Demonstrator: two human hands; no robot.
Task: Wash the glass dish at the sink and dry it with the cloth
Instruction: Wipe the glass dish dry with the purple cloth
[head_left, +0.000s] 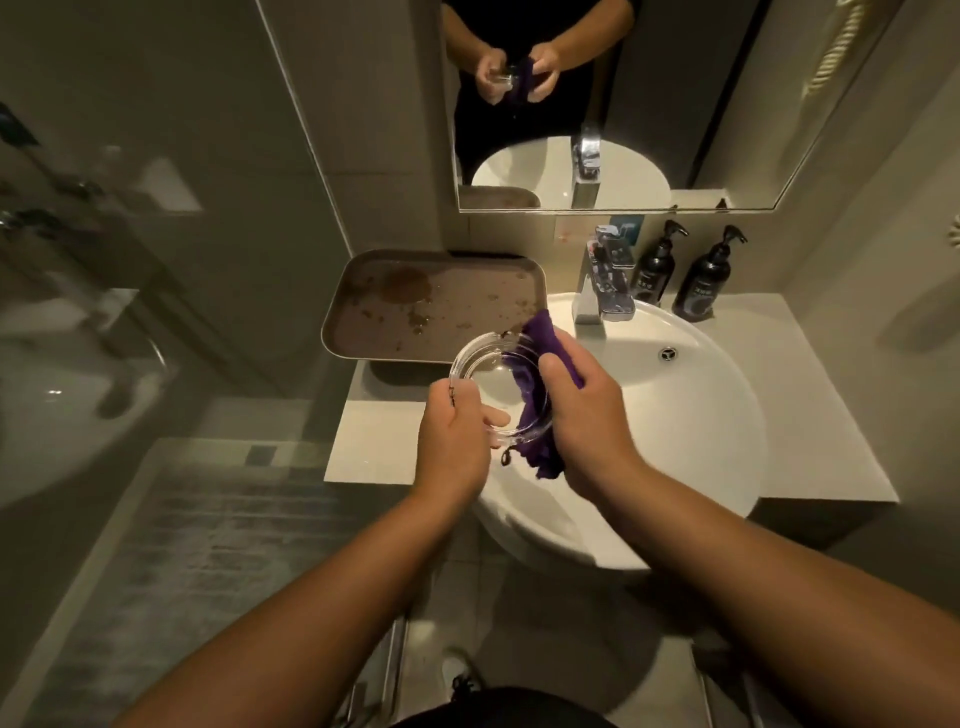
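Above the left rim of the sink (691, 467), you hold the dish (485, 382) in the air with both hands. Your left hand (454, 441) grips the dish at its near-left edge, fingers curled around the rim and one fingertip showing through the clear glass. Your right hand (582, 421) is closed on the purple cloth (540, 364) and presses it against the right side of the dish; the cloth wraps over that rim, with one end standing up past your thumb and the other hanging down below your palm. The dish is round, transparent and tilted, its open face turned toward you.

Behind the dish, a stained brown tray (436, 306) lies on the counter (363, 441) to the left of the basin, its near edge overhanging a darker mat. The tap (605, 283) stands at the back of the sink, with no water visible from it. Two dark pump bottles (680, 275) stand side by side to the right of the tap, against the wall. The mirror (623, 104) above shows both hands, the dish and the cloth in reflection.
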